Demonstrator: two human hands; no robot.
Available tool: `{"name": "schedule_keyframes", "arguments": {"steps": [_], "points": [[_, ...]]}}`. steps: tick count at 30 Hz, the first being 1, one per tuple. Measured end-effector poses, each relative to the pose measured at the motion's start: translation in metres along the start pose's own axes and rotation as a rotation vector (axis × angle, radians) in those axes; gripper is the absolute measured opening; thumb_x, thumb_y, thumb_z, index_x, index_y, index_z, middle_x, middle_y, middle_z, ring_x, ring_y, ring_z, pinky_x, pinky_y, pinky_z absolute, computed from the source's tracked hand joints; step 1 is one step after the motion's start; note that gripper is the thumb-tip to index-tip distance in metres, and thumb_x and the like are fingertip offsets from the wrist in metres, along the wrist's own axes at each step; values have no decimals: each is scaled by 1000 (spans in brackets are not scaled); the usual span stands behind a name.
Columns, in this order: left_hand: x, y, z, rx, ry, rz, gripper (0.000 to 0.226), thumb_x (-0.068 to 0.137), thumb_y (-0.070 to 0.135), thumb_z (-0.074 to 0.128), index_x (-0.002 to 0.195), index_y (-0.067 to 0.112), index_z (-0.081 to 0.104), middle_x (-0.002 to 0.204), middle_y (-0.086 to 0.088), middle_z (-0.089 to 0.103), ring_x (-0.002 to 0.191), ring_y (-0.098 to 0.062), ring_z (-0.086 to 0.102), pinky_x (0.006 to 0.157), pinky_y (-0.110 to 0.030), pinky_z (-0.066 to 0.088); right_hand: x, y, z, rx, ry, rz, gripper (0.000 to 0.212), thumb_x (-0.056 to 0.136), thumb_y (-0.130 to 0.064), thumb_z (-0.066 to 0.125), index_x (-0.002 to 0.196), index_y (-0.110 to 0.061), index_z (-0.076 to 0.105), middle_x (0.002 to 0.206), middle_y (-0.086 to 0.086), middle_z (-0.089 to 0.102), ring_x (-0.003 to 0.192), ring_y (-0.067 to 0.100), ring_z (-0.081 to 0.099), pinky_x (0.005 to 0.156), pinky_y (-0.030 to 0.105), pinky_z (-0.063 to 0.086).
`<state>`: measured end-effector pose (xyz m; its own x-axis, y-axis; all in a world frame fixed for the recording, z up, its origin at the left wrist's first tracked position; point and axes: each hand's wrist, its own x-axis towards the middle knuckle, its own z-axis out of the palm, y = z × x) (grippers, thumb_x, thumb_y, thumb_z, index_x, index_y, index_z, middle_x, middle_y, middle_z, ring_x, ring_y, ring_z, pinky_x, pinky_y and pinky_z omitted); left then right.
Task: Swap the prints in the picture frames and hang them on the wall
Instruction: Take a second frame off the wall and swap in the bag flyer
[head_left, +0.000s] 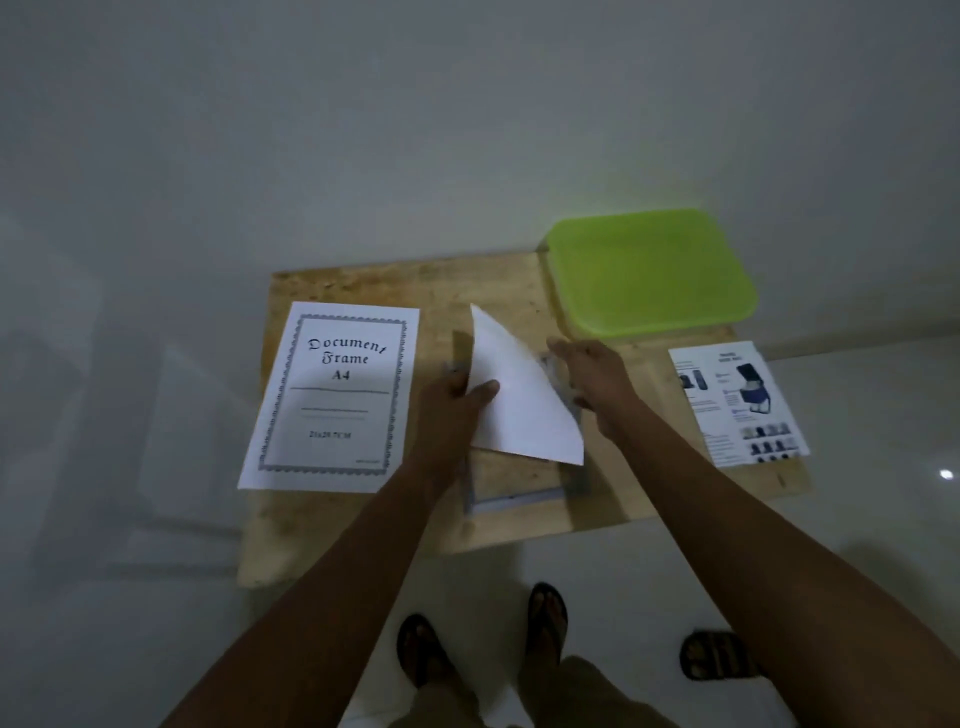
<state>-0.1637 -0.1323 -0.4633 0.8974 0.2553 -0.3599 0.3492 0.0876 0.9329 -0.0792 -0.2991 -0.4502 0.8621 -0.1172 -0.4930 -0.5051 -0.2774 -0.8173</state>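
A white sheet (519, 395) is lifted and tilted over a grey picture frame (524, 496) that lies flat on the wooden table (363, 525). My left hand (454, 402) pinches the sheet's left edge, thumb on top. My right hand (592, 382) reaches past the sheet's right side with fingers spread, touching the frame's right edge. A "Document Frame A4" print (332, 397) lies flat at the table's left. A printed leaflet with dark product pictures (737, 405) lies at the right edge.
A lime green plastic lid or tray (649, 270) sits at the table's back right against the pale wall. The floor is white tile. My sandalled feet (545, 618) stand below the table's front edge, and another sandal (719, 654) lies to the right.
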Motion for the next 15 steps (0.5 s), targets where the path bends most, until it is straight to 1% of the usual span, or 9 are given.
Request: {"name": "schedule_keyframes", "arguments": {"steps": [1,3,5,7,9,11,12,13,15], "points": [[3,-6,3,-102,5,-77,20,90,17,70,110,15,72,106,2,75,98,-14,70,89,-34,56,4,13,-7,5,-17,48,32,87,-36,75,87,-5,66,78,5,64,72,22,57,63,28,42],[4,-19,6,-188,16,-180,21,89,19,71,110,14,73,109,-3,75,103,-25,69,92,-46,56,7,37,-17,80,-111,186,31,87,-22,76,103,4,69,91,11,71,76,24,64,63,28,46],[1,-31,10,-194,46,-231,21,91,19,69,112,14,72,110,-6,74,102,-27,69,88,-45,57,9,50,-23,179,-167,243,28,87,-8,73,112,5,69,101,17,73,78,28,68,63,29,52],[-5,-45,12,-142,102,-240,19,94,19,65,111,11,71,108,-6,74,96,-23,69,76,-34,58,17,61,-24,207,-168,201,25,85,4,70,110,7,70,100,21,74,77,29,70,63,29,56],[-9,-57,12,29,177,-241,19,95,23,64,107,11,71,104,-5,72,93,-20,68,70,-27,54,26,70,-21,61,-123,120,23,81,4,73,103,1,74,91,16,76,75,26,71,67,30,58],[-8,-70,12,178,235,-250,17,94,27,66,99,13,73,99,-3,72,92,-22,68,72,-31,56,32,75,-16,-140,-81,41,18,75,-6,77,90,-15,77,86,6,76,77,19,72,75,31,58],[-6,-74,12,230,258,-255,18,93,28,66,99,13,74,97,-2,71,91,-22,68,71,-31,56,33,75,-15,-213,-66,6,17,75,-10,77,83,-24,74,84,1,76,79,16,71,78,30,56],[-4,-77,12,282,279,-252,20,93,27,66,102,12,75,97,-1,71,91,-20,66,68,-27,53,35,76,-13,-265,-55,-26,18,75,-12,77,80,-28,71,82,-4,74,80,13,70,80,27,54],[1,-78,12,389,302,-225,23,91,25,68,109,12,75,98,1,70,91,-16,63,70,-23,46,39,79,-12,-326,-46,-67,18,76,-13,77,85,-28,70,78,-10,69,82,11,67,80,24,49]]}}
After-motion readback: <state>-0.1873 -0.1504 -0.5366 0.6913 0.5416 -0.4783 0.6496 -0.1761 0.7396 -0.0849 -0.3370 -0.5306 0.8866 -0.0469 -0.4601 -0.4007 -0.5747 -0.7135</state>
